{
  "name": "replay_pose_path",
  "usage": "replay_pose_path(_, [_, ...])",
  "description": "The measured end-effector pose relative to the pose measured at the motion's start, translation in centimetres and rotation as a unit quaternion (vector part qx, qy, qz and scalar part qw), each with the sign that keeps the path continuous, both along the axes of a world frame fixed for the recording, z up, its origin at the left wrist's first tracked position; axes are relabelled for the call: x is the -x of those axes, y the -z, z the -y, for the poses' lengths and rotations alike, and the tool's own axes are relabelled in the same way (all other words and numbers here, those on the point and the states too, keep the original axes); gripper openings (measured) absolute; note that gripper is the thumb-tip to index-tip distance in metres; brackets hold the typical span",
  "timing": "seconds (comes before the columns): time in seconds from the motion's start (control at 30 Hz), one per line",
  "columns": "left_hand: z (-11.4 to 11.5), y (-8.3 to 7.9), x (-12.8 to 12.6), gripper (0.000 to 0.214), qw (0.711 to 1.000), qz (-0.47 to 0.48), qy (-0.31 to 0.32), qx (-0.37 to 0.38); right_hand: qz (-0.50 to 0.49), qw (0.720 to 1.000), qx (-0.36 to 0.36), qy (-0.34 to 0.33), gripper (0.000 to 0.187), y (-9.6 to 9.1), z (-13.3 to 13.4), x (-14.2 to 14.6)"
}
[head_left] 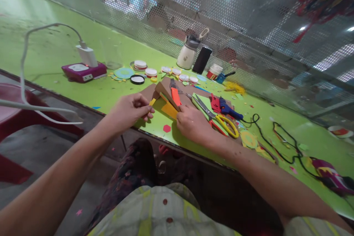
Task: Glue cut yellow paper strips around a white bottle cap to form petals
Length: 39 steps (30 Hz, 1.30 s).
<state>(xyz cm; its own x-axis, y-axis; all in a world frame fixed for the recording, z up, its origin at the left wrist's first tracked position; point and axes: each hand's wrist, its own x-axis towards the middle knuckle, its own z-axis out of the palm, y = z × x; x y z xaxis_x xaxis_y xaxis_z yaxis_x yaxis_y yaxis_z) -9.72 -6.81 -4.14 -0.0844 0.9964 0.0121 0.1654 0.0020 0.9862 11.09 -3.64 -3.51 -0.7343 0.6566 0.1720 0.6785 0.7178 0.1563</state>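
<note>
My left hand [132, 110] pinches a small yellow paper piece [152, 101] between thumb and fingertips, just above the table's front edge. To its right, my right hand [192, 121] is closed on a folded brown cardboard piece [167, 93]. Orange-yellow paper [169, 110] shows under that cardboard, by the right fingers; whether it is gripped too, I cannot tell. An orange-handled utility knife [175, 95] lies just beyond the right fingers. Scissors [211, 114] with yellow and red handles rest beside the right wrist. A red paper hexagon [166, 128] lies between the hands.
The green table [110, 94] also bears a purple socket box [84, 70] with a plugged-in charger, white-lidded jars [151, 72], a phone [202, 60], a white jug [186, 55] and a blue glue gun [230, 110] with a black cord. A perforated metal screen [132, 18] stands behind.
</note>
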Motion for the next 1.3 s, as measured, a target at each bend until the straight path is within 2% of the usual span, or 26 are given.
replay_pose_path(0.17, [0.7,-0.1,0.5,0.017,0.998,0.058,-0.034,-0.008,-0.165,0.985,0.042,0.026,0.021,1.1,-0.4,-0.7])
replay_pose_path(0.27, [1.0,-0.3,0.3,0.017,0.995,0.096,-0.039,0.01,-0.264,0.961,0.072,0.029,0.021,1.6,-0.4,-1.0])
replay_pose_path(0.33, [1.2,-0.4,-0.2,0.016,0.993,0.112,-0.037,0.03,-0.331,0.936,0.113,0.042,0.019,1.8,-0.5,-1.1])
replay_pose_path(0.43, [1.2,-0.8,-1.5,0.012,0.991,0.118,-0.02,0.064,-0.405,0.898,0.162,0.06,0.016,2.0,-0.7,-1.3])
replay_pose_path(0.57, [0.6,-1.5,-3.5,0.012,0.982,0.12,0.037,0.141,-0.433,0.884,0.168,0.041,0.017,2.3,-0.6,-1.2])
replay_pose_path(0.63, [0.0,-1.6,-4.1,0.011,0.978,0.115,0.059,0.166,-0.433,0.888,0.15,0.025,0.017,2.4,-0.4,-1.2])
replay_pose_path(0.7, [-0.5,-1.5,-4.5,0.013,0.973,0.112,0.07,0.188,-0.41,0.906,0.109,0.011,0.019,2.7,-0.2,-1.1])
replay_pose_path(0.83, [-1.5,-1.3,-4.7,0.014,0.968,0.116,0.076,0.208,-0.32,0.947,0.02,-0.016,0.021,3.0,0.1,-1.1])
replay_pose_path(0.93, [-1.7,-1.3,-4.8,0.015,0.963,0.134,0.079,0.219,-0.263,0.964,-0.02,-0.03,0.021,2.9,0.4,-1.0])
replay_pose_path(1.1, [-1.3,-1.5,-5.0,0.016,0.953,0.174,0.079,0.235,-0.199,0.978,-0.051,-0.033,0.022,2.5,1.1,-0.9])
replay_pose_path(1.3, [-1.2,-1.6,-4.6,0.014,0.945,0.213,0.084,0.234,-0.16,0.986,-0.047,-0.029,0.026,2.4,1.7,-0.8])
